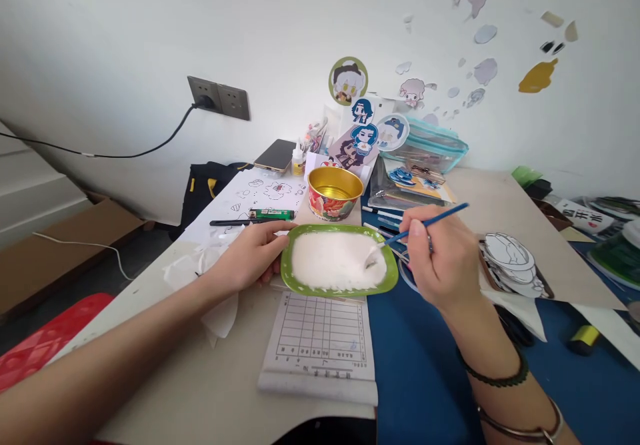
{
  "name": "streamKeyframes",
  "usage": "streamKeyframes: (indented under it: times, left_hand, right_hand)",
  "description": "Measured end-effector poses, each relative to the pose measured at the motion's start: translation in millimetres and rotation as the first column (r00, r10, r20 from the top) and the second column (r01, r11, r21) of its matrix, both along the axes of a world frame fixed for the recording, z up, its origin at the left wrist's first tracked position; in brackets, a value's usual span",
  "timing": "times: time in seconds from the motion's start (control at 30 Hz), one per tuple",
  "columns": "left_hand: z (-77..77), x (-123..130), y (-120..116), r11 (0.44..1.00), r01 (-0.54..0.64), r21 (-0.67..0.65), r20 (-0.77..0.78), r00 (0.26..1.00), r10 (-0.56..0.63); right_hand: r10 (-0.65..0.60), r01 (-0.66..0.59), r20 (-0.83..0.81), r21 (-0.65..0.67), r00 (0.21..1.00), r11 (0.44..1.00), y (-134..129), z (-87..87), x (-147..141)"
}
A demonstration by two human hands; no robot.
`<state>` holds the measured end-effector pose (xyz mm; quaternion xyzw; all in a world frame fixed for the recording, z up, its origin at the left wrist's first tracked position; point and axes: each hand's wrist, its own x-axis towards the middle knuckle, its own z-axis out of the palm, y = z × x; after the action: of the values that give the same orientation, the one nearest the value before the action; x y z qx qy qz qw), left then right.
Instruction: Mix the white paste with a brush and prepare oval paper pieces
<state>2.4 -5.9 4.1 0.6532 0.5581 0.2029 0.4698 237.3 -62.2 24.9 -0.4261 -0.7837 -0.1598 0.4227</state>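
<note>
A green oval dish (340, 292) with a white coating or filling sits at the middle of the table. My left hand (253, 255) grips its left edge, thumb on the rim and the other fingers partly hidden beneath. Between the thumb and fingers of my right hand (440, 255) is a blue-handled brush (440, 216), its tip touching the white surface near the dish's right side. Just behind the dish stands a round tin (334, 195), gold inside and with a red floral outside. A printed form pad (323, 345) lies in front of the dish.
Crumpled white tissue (220, 312) lies by my left forearm. Behind are a green packet (271, 214), a small glue bottle (298, 160) and a phone (275, 155). Pens and a clear pouch (430, 145) are at the back right. Paper cutouts (510, 255) lie right of my right hand.
</note>
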Motion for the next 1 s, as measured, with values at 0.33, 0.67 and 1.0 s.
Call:
streamKeyframes:
  times: [0.33,0.67,1.0]
  left_hand:
    - [1.4,0.5,0.1,1.0,0.012,0.002,-0.008,1.0,-0.012]
    - [-0.4,0.2,0.5,1.0,-0.003,0.0,-0.006,1.0,0.003]
    - [-7.8,-2.1,3.6,1.0,-0.013,0.015,0.015,1.0,0.013]
  right_hand:
    - [0.083,-0.082,0.064,-0.016,0.994,0.996,5.5,-5.8,4.6]
    - [0.134,-0.171,-0.205,-0.177,0.969,0.969,4.0,-12.0,7.4]
    - [0.125,-0.219,-0.317,-0.281,0.94,0.934,3.8,-9.6,13.3]
